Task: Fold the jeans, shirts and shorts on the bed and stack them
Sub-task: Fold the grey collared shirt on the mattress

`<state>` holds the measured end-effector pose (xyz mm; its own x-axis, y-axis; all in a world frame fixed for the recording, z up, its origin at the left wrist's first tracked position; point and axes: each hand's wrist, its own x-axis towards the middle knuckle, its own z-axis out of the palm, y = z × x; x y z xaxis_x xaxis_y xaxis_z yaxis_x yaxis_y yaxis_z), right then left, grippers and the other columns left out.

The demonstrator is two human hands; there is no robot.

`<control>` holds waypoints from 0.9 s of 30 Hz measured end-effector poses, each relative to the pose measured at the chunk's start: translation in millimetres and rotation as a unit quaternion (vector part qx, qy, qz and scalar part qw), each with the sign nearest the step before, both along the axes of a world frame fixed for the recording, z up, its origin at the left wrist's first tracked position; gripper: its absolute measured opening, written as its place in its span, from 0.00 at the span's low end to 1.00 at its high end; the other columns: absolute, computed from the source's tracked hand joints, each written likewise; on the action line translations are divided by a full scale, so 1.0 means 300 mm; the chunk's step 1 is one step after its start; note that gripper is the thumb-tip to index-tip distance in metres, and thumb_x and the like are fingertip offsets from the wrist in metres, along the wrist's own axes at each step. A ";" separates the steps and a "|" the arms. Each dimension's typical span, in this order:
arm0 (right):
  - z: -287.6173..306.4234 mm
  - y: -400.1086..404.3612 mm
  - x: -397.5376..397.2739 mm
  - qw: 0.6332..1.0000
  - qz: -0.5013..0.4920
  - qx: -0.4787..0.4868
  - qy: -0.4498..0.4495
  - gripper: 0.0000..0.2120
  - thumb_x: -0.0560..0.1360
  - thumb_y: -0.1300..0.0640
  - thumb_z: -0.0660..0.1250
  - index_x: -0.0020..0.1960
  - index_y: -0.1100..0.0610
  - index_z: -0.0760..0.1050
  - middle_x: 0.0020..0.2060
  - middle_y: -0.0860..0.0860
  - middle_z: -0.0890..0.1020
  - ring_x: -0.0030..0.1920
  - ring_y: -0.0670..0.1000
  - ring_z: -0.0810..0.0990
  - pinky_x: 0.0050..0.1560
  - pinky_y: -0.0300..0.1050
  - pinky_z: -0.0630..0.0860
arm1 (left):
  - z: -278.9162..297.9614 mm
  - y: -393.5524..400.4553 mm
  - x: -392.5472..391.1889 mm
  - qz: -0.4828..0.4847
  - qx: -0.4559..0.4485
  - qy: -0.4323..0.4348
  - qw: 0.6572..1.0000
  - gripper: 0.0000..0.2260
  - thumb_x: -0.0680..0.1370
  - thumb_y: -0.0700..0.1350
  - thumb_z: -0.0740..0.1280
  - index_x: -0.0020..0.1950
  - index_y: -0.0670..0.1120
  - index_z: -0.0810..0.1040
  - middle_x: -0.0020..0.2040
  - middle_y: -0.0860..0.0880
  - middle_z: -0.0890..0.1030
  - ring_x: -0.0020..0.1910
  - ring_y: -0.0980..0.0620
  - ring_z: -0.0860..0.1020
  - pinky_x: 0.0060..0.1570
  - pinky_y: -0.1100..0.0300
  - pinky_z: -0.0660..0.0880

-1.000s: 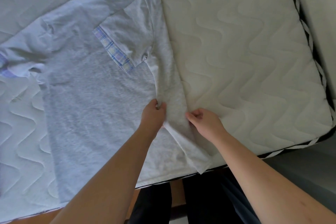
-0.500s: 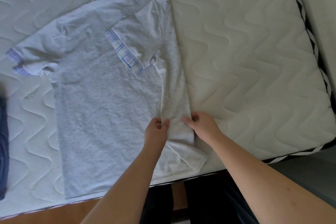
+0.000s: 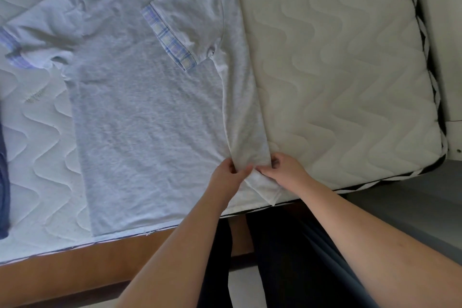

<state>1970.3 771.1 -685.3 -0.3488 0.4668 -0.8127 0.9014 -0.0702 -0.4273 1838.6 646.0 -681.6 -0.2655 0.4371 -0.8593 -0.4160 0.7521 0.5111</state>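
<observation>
Pinching the shirt's [image 3: 150, 117] folded strip, both hands: left hand [image 3: 226, 174], right hand [image 3: 283, 170].

Both hands [image 3: 252, 170] pinch grey shirt's [image 3: 150, 112] folded edge

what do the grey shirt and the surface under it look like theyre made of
Grey shirt: looks like soft knit jersey, probably cotton blend; heathered, matte, finely creased. Its sleeve cuff is a woven-looking plaid. Mattress: quilted cream fabric with stitched wavy lines, padded, slight sheen.
</observation>
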 end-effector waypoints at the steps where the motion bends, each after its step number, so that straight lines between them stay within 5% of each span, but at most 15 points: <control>1: 0.004 -0.004 0.005 1.000 0.022 0.007 -0.002 0.13 0.73 0.45 0.72 0.49 0.53 0.78 0.41 0.47 0.83 0.44 0.51 0.82 0.42 0.44 0.75 | -0.001 -0.005 0.018 -0.011 0.004 -0.015 1.000 0.18 0.75 0.52 0.73 0.61 0.49 0.75 0.53 0.53 0.83 0.51 0.56 0.81 0.49 0.61 0.79; 6: 0.021 -0.017 0.064 1.000 -0.013 0.001 -0.010 0.08 0.77 0.51 0.68 0.53 0.55 0.78 0.42 0.52 0.83 0.42 0.54 0.82 0.39 0.46 0.79 | -0.003 -0.011 0.071 0.023 -0.059 0.059 0.996 0.12 0.80 0.49 0.67 0.59 0.44 0.75 0.48 0.47 0.81 0.42 0.50 0.82 0.37 0.56 0.81; 10: 0.030 -0.042 0.114 0.999 -0.022 -0.028 -0.019 0.08 0.77 0.50 0.69 0.51 0.53 0.78 0.40 0.47 0.81 0.43 0.50 0.82 0.46 0.47 0.80 | 0.006 -0.031 0.084 -0.029 -0.060 0.092 0.994 0.16 0.78 0.56 0.67 0.58 0.47 0.76 0.49 0.51 0.82 0.48 0.51 0.80 0.52 0.53 0.78; 13: 0.045 -0.066 0.119 0.994 -0.066 -0.092 0.010 0.10 0.75 0.42 0.69 0.49 0.48 0.78 0.43 0.44 0.84 0.44 0.43 0.83 0.47 0.40 0.78 | 0.013 -0.051 0.096 -0.016 -0.017 0.009 1.000 0.23 0.75 0.51 0.73 0.67 0.50 0.70 0.57 0.52 0.80 0.55 0.52 0.80 0.57 0.53 0.79; 17: 0.058 -0.110 0.123 0.984 -0.133 -0.110 0.030 0.10 0.80 0.46 0.62 0.53 0.50 0.77 0.48 0.50 0.84 0.46 0.49 0.83 0.49 0.49 0.82 | 0.010 -0.066 0.113 0.014 -0.019 -0.008 1.000 0.22 0.77 0.44 0.70 0.70 0.49 0.68 0.60 0.48 0.79 0.56 0.49 0.80 0.56 0.49 0.80; 20: 0.074 -0.135 0.161 0.977 -0.188 -0.094 0.049 0.14 0.80 0.60 0.56 0.61 0.49 0.76 0.50 0.53 0.83 0.45 0.51 0.84 0.51 0.52 0.82 | 0.004 -0.069 0.122 0.009 -0.026 0.034 0.999 0.18 0.79 0.48 0.68 0.67 0.47 0.72 0.56 0.49 0.81 0.52 0.51 0.80 0.46 0.57 0.80; 23: 0.097 -0.171 0.226 0.977 -0.115 -0.146 0.106 0.30 0.74 0.67 0.64 0.71 0.43 0.66 0.53 0.49 0.83 0.52 0.47 0.83 0.56 0.46 0.79 | 0.007 -0.067 0.131 0.019 -0.030 0.035 0.999 0.15 0.78 0.51 0.69 0.62 0.46 0.76 0.49 0.50 0.82 0.42 0.54 0.81 0.32 0.67 0.74; 25: 0.108 -0.205 0.241 0.975 -0.097 -0.159 0.124 0.36 0.72 0.64 0.71 0.72 0.41 0.61 0.54 0.46 0.82 0.52 0.44 0.83 0.55 0.39 0.77 | 0.014 -0.062 0.137 0.035 -0.022 0.028 0.999 0.14 0.78 0.52 0.69 0.60 0.47 0.78 0.46 0.51 0.83 0.37 0.57 0.80 0.30 0.68 0.73; 27: 0.109 -0.232 0.227 0.985 -0.108 -0.094 0.100 0.31 0.73 0.56 0.74 0.70 0.41 0.64 0.53 0.43 0.82 0.48 0.41 0.83 0.51 0.35 0.76 | 0.021 -0.058 0.139 0.050 -0.008 0.015 0.999 0.12 0.78 0.52 0.70 0.59 0.49 0.79 0.45 0.52 0.84 0.34 0.60 0.79 0.30 0.69 0.72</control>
